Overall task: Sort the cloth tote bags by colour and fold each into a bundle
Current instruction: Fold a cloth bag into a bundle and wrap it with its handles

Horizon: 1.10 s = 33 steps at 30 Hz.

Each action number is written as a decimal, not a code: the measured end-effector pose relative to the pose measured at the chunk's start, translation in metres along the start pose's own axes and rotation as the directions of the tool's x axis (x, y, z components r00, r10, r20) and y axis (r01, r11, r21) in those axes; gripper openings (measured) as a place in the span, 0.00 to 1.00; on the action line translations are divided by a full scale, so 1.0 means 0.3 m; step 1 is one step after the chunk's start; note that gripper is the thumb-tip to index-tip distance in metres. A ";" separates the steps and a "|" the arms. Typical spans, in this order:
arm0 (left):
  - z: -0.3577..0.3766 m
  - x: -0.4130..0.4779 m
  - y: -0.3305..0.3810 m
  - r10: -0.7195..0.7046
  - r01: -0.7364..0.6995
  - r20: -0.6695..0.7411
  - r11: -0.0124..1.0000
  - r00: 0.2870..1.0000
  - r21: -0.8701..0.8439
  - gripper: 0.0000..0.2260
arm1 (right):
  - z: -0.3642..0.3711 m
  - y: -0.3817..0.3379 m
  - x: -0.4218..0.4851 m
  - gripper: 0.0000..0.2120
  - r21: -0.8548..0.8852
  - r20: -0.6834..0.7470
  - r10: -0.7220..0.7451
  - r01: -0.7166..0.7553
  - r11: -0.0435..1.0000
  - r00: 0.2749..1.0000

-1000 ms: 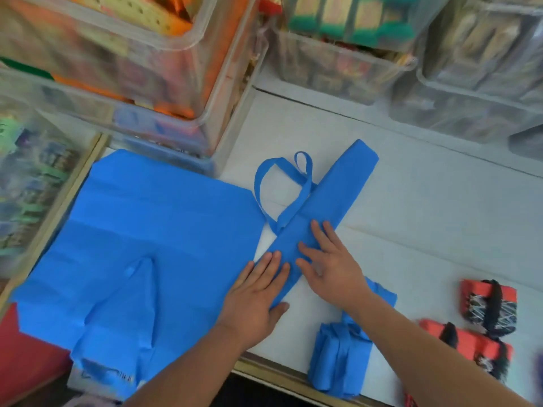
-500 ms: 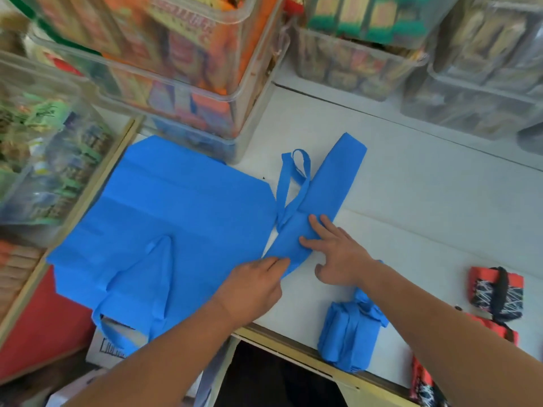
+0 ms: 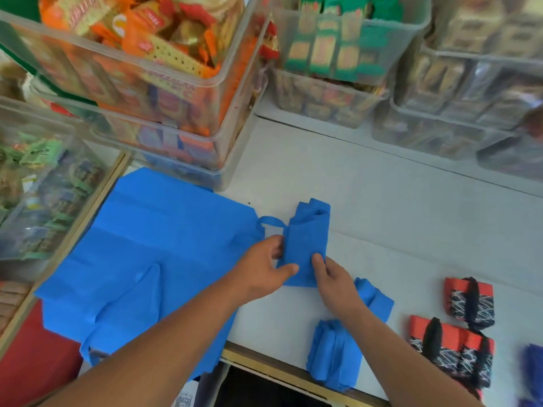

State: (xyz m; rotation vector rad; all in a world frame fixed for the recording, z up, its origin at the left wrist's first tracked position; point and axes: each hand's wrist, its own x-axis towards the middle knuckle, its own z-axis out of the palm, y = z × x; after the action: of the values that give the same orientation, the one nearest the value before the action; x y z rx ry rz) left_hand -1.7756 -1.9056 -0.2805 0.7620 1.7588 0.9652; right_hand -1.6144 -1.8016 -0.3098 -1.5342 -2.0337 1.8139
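Since the earlier frames the long blue strip got folded back on itself and is now a short doubled wad on the white table, its loop poking out left, and both hands went from pressing flat to pinching. Left hand pinches the strip's left edge between thumb and fingers, and right hand pinches its lower right edge. Flat bag lies just left, blue bundle sits under the right forearm at the near table edge, red bundles are far right, and clear bins stand behind.

One head-worn wide-angle camera looks steeply down and forward, close over the white counter.
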 end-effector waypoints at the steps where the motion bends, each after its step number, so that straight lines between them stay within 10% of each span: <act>1: 0.014 0.020 -0.021 0.002 -0.002 0.001 0.999 1.000 0.044 0.15 | -0.001 -0.007 0.015 0.20 0.010 -0.020 0.029 -0.029 1.000 0.999; 9: 0.063 0.168 -0.106 0.037 0.038 -0.137 0.864 0.990 0.503 0.08 | -0.065 -0.086 0.170 0.17 0.145 -0.039 0.138 -0.131 0.981 0.990; 15: 0.050 0.209 -0.114 0.063 0.074 -0.217 0.819 0.974 0.570 0.11 | -0.092 -0.077 0.384 0.30 -0.350 -0.059 -0.030 0.008 0.937 0.998; 17: 0.032 0.201 -0.118 0.284 -0.034 -0.240 0.707 0.928 0.706 0.16 | -0.089 -0.094 0.426 0.25 -0.411 -0.044 -0.013 -0.006 0.912 0.999; 21: 0.052 0.178 -0.199 0.586 -0.465 0.169 0.402 0.792 0.789 0.09 | -0.080 -0.101 0.468 0.17 -0.471 -0.059 0.005 -0.033 0.881 0.998; 26: 0.049 0.177 -0.285 0.367 -0.457 0.292 0.533 0.883 0.712 0.30 | -0.089 -0.085 0.477 0.17 -0.468 -0.054 -0.004 -0.022 0.884 0.999; 33: 0.047 0.176 -0.280 0.383 -0.464 0.284 0.548 0.879 0.696 0.24 | -0.093 -0.100 0.453 0.17 -0.362 -0.012 0.027 -0.029 0.932 1.000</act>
State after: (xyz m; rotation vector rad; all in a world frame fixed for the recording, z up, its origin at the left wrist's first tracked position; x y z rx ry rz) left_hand -1.7868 -1.8995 -0.3797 1.8218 1.9125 0.4173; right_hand -1.6875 -1.6884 -0.3540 -1.6494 -2.4635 1.4966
